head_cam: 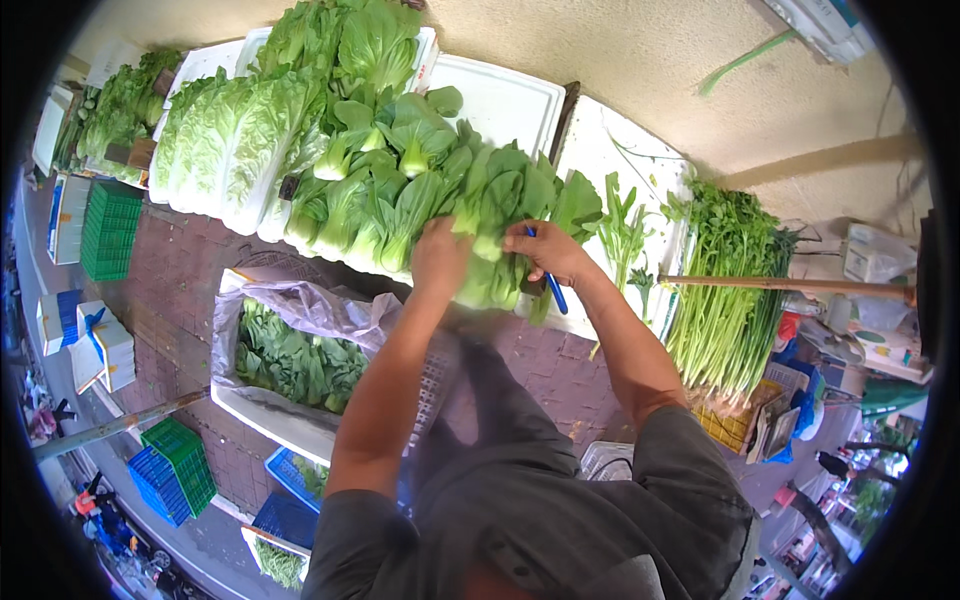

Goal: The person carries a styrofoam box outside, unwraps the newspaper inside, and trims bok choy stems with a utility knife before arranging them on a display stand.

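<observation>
My left hand (441,259) is at the front edge of a row of bok choy (367,206), against a green head of bok choy (487,225); whether its fingers grip the leaves is unclear. To its right, my right hand (551,251) holds a blue-handled knife (556,289), its handle slanting down past the palm. The fingertips of this hand are beside the pale base of the same bok choy. More bok choy leaves hang below and between both hands. Napa cabbages (232,142) stand in a row at the left of the bok choy.
A lined foam box (274,427) of leafy greens stands on the brick paving at my left. White foam lids (495,97) lie behind the bok choy. Bundled celery-like greens (720,300) stand at the right, with a wooden pole (787,286) across them. Green crates (111,231) stand far left.
</observation>
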`<control>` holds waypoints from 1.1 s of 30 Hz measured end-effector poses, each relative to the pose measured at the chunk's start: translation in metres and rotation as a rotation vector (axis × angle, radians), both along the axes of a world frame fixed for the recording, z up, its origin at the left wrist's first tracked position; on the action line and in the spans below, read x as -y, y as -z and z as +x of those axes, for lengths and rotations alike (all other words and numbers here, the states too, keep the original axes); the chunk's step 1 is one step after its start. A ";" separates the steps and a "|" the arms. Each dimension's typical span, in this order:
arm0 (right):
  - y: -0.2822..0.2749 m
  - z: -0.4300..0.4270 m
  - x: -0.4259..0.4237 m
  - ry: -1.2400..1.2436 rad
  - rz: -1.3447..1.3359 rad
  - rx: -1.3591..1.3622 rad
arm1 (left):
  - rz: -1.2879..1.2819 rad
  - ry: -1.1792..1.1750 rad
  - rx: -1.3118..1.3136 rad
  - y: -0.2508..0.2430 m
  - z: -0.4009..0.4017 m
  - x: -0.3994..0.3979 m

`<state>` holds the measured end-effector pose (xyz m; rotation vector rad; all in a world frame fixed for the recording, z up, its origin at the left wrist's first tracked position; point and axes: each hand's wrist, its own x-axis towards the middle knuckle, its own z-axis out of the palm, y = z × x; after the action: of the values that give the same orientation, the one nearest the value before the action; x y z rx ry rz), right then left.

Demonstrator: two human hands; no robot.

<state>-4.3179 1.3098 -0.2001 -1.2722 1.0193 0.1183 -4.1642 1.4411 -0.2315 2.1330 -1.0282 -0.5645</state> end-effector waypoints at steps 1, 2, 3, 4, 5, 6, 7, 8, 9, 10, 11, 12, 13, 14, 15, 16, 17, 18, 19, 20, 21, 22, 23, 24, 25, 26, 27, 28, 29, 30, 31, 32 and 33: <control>0.002 0.002 0.004 -0.003 0.010 0.008 | -0.019 -0.014 0.032 0.003 0.000 -0.001; 0.001 0.004 0.007 -0.065 -0.010 -0.032 | -0.058 -0.044 0.046 0.006 -0.003 -0.004; 0.001 0.004 0.009 -0.125 -0.032 -0.075 | -0.052 -0.045 0.051 0.005 -0.008 -0.006; 0.000 0.003 0.009 -0.138 -0.070 -0.053 | -0.070 -0.072 0.054 0.003 -0.012 -0.010; 0.003 0.000 0.009 -0.140 -0.067 -0.048 | -0.089 -0.098 0.057 0.001 -0.016 -0.013; 0.006 -0.002 0.011 -0.153 -0.082 -0.032 | -0.104 -0.135 -0.023 -0.009 -0.021 -0.014; 0.008 -0.004 0.012 -0.165 -0.097 -0.016 | -0.105 -0.134 -0.017 -0.010 -0.024 -0.014; 0.009 -0.006 0.015 -0.185 -0.135 -0.055 | -0.176 -0.055 0.104 -0.011 -0.025 -0.012; 0.015 -0.005 0.016 -0.186 -0.138 -0.049 | -0.248 0.021 0.228 -0.012 -0.027 -0.010; 0.023 -0.002 0.017 -0.178 -0.181 0.004 | -0.251 0.082 0.327 -0.012 -0.028 -0.004; 0.030 0.000 0.019 -0.168 -0.225 0.056 | -0.196 0.108 0.331 -0.012 -0.030 0.001; 0.030 0.009 0.021 -0.204 -0.291 0.011 | -0.185 0.142 0.421 -0.013 -0.027 0.005; 0.044 0.014 0.024 -0.183 -0.334 0.083 | -0.177 0.180 0.509 -0.015 -0.025 0.010; 0.056 0.017 0.028 -0.183 -0.310 0.078 | -0.069 0.217 0.556 -0.001 -0.022 0.013; 0.061 0.023 0.030 -0.187 -0.284 0.074 | -0.073 0.220 0.559 0.006 -0.019 0.015; 0.065 0.027 0.030 -0.184 -0.288 0.077 | -0.013 0.214 0.594 0.013 -0.015 0.015; 0.069 0.032 0.030 -0.172 -0.273 0.119 | 0.047 0.207 0.629 0.020 -0.010 0.016; 0.074 0.041 0.026 -0.172 -0.250 0.167 | 0.101 0.217 0.634 0.031 -0.002 0.009; 0.075 0.044 0.027 -0.212 -0.325 0.147 | 0.156 0.253 0.611 0.030 0.000 0.013; 0.092 0.041 0.030 -0.240 -0.415 0.170 | 0.156 0.257 0.581 0.029 -0.003 0.015; 0.096 0.041 0.028 -0.232 -0.426 0.173 | 0.160 0.256 0.556 0.026 -0.003 0.014; 0.100 0.041 0.031 -0.226 -0.447 0.176 | 0.148 0.267 0.572 0.028 -0.002 0.015; 0.102 0.036 0.034 -0.181 -0.391 0.151 | 0.135 0.278 0.587 0.032 -0.002 0.017; 0.099 0.032 0.032 -0.146 -0.337 0.118 | 0.135 0.276 0.577 0.031 -0.006 0.017; 0.097 0.030 0.032 -0.102 -0.212 0.095 | 0.135 0.270 0.574 0.029 -0.006 0.017; 0.095 0.029 0.031 -0.168 -0.314 0.166 | 0.144 0.255 0.574 0.029 -0.005 0.016; 0.091 0.027 0.030 -0.236 -0.414 0.238 | 0.156 0.237 0.572 0.025 -0.004 0.014; 0.074 0.025 0.029 -0.202 -0.339 0.196 | 0.162 0.223 0.549 0.028 -0.002 0.011; 0.059 0.024 0.030 -0.168 -0.263 0.153 | 0.123 0.207 0.568 0.032 -0.002 0.009; 0.063 0.011 0.041 -0.156 -0.435 0.143 | 0.118 0.209 0.555 0.029 -0.004 0.013; 0.031 0.006 0.047 0.006 -0.202 0.152 | 0.124 0.205 0.540 0.027 -0.003 0.012; 0.035 -0.003 0.059 0.091 -0.260 0.126 | 0.121 0.195 0.562 0.028 -0.003 0.010; 0.042 -0.015 0.073 0.180 -0.322 0.100 | 0.121 0.200 0.556 0.028 -0.004 0.011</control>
<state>-4.3327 1.2373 -0.2418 -1.4527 1.0897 -0.2553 -4.1677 1.4296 -0.2595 2.3709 -1.5539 -0.1157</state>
